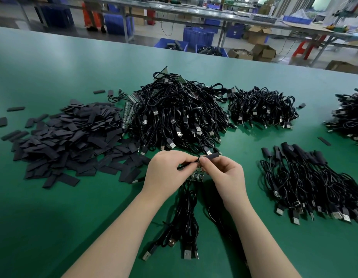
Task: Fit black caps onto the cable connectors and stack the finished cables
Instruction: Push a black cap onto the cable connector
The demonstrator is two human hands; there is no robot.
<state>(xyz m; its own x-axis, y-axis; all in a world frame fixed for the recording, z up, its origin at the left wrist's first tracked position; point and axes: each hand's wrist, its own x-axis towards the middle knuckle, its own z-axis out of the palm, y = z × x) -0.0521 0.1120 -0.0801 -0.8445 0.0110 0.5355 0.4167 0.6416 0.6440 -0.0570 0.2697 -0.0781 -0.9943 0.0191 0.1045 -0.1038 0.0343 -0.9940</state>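
The right hand (224,173) pinches a black cap (211,156) between thumb and forefinger, its grip clamped on the cap's near end, while the left hand (166,173) pinches the thin cable (186,164) just beside it, its grip closed on the wire. The two hands meet above the desk (53,217), near its front edge, and the cap looks to be sliding along the cable toward a small green board (196,175) half hidden beneath the fingers; whether it is seated yet cannot be told. The cap is a short, flat, matte sleeve, open at the ends. From the hands the cable hangs down with a few others in a loose bundle (182,227) whose USB plugs lie on the desk between the forearms. By my judgement the job is well under way but far from over: a capped stack (310,183) lies to the right, while a big heap of uncapped cables (178,117) sits just behind the hands and a wide spread of loose caps (63,141) lies to the left. Further cable piles (262,106) rest beyond; their state is unclear.
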